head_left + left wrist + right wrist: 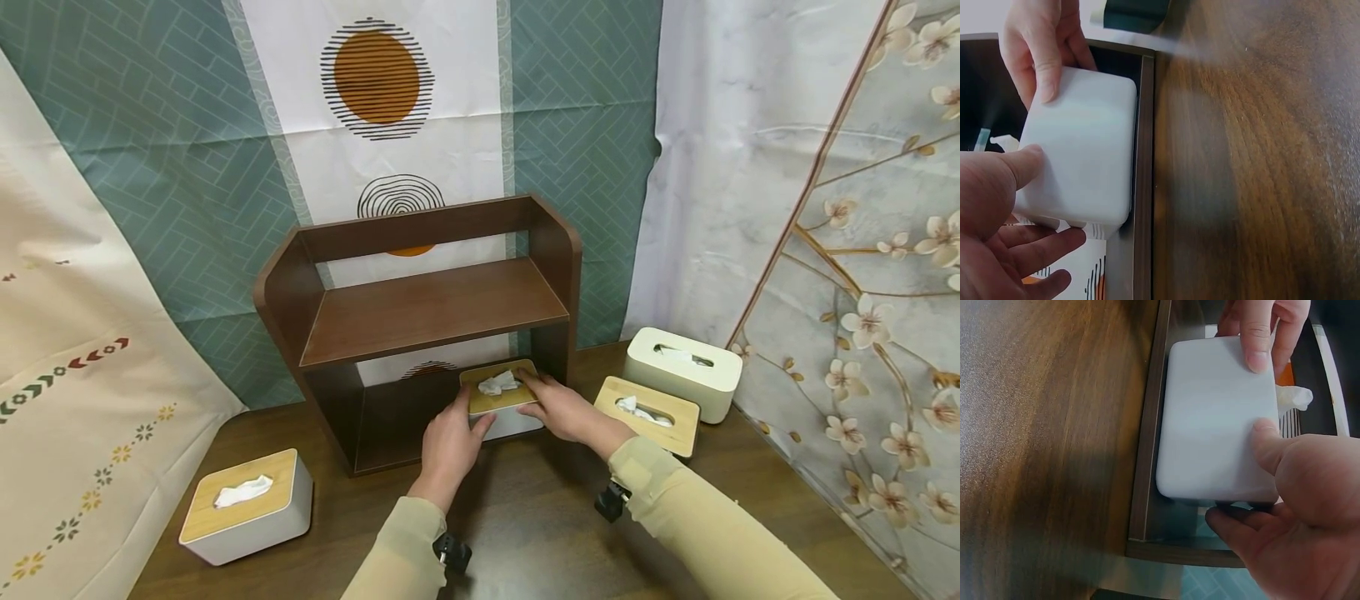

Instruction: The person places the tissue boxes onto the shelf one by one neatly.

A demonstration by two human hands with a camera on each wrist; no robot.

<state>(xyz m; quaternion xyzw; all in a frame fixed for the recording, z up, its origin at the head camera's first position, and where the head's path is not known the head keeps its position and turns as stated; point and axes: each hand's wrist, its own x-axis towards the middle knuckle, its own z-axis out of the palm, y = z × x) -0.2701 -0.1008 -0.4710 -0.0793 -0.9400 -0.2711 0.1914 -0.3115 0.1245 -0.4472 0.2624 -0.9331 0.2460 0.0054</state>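
Observation:
In the head view, a white tissue box (pixel 517 423) with a wooden lid and a tuft of tissue sits at the right end of the lower shelf of a brown desktop shelf (pixel 442 308). My left hand (pixel 450 442) grips its left end, and my right hand (pixel 561 408) holds its right end. Both wrist views show the thumbs on the white front face of the box (pixel 1085 144), with fingers bent around its ends. Its underside is hidden.
Another white tissue box with a wooden lid (pixel 243 504) stands on the table (pixel 525 533) at left. At right are a wooden-lidded tissue box (pixel 678 412) and, behind it, a taller cream tissue box (pixel 682 371). Patterned curtains (pixel 592 167) surround the table.

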